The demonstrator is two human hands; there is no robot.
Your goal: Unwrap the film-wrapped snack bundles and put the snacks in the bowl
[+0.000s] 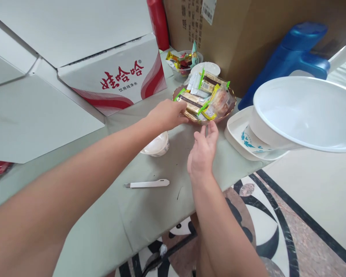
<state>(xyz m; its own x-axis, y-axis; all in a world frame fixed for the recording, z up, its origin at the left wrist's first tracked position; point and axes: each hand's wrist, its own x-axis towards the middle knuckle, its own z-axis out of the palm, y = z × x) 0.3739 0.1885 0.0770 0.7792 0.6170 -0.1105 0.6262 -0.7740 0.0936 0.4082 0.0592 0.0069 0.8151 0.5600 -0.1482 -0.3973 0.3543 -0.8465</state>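
Note:
A clear amber-tinted bowl [232, 103] with a scalloped rim holds several wrapped snacks, among them wafer-like bars [192, 99] in green-edged wrappers. My left hand [168, 113] is closed at the bowl's left front rim, thumb and fingers at its edge. My right hand [203, 148] is turned palm up below the front rim, fingers stretched out and fingertips at the bowl's underside. Below my left wrist stands a small white tub [157, 146], partly covered by my forearm. A white-handled peeler or knife-like tool [148, 184] lies on the cloth-covered table [109, 215].
A white box with red lettering [118, 82] stands back left. Behind the bowl are a round white lid [206, 68] and a tub of sweets [184, 63]. To the right are a white basin [302, 111], a white tray [233, 130] and a blue bottle [285, 57].

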